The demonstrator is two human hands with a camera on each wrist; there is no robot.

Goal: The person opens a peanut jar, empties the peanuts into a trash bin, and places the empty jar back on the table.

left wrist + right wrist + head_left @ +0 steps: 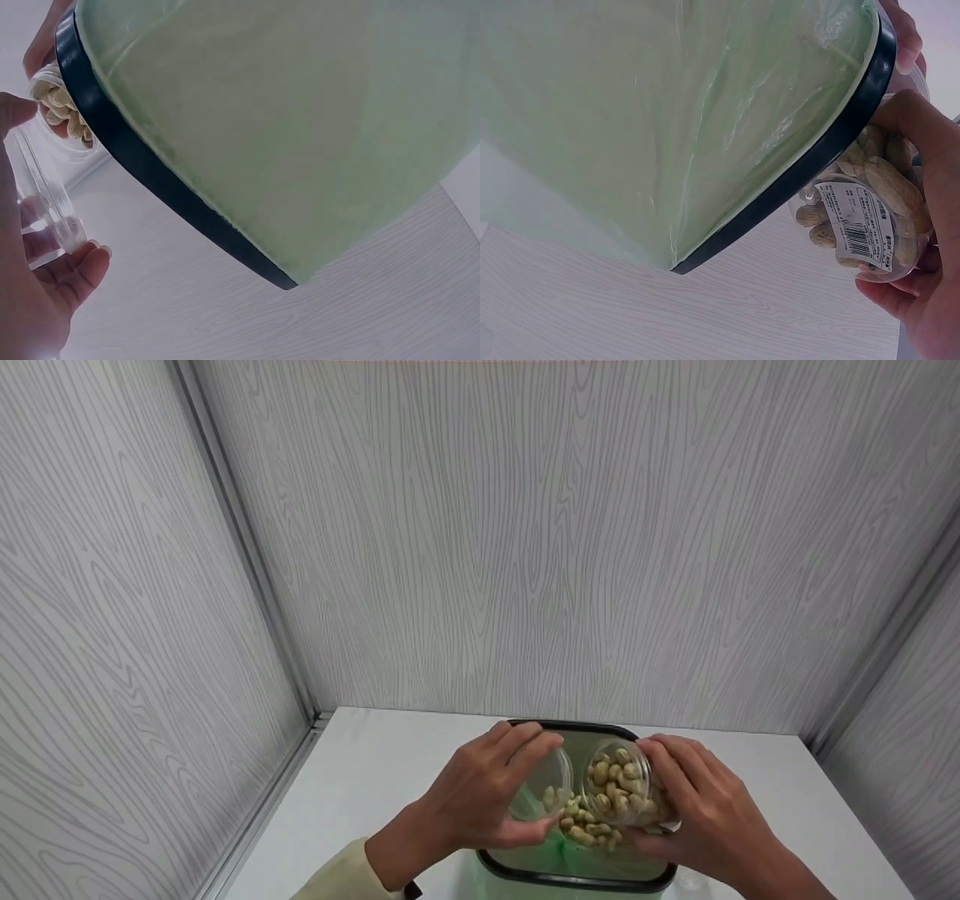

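Note:
My left hand point(487, 787) holds a clear round plastic lid point(546, 780) by its edge, between thumb and fingers. In my right hand point(709, 810) is a clear plastic jar of unshelled peanuts point(619, 780), tipped on its side with its mouth toward the lid. A white label point(859, 225) with a barcode shows on the jar in the right wrist view. Both hands are above a bin point(577, 879) with a black rim and a pale green bag point(262, 112) over its side. Loose peanuts point(589, 829) show below the jar, within the bin's opening.
The bin stands at the front of a white table point(375, 772). Grey wood-grain panels point(525, 547) rise behind the table and on both sides. Something clear point(690, 879) is partly visible beside the bin, under the right forearm.

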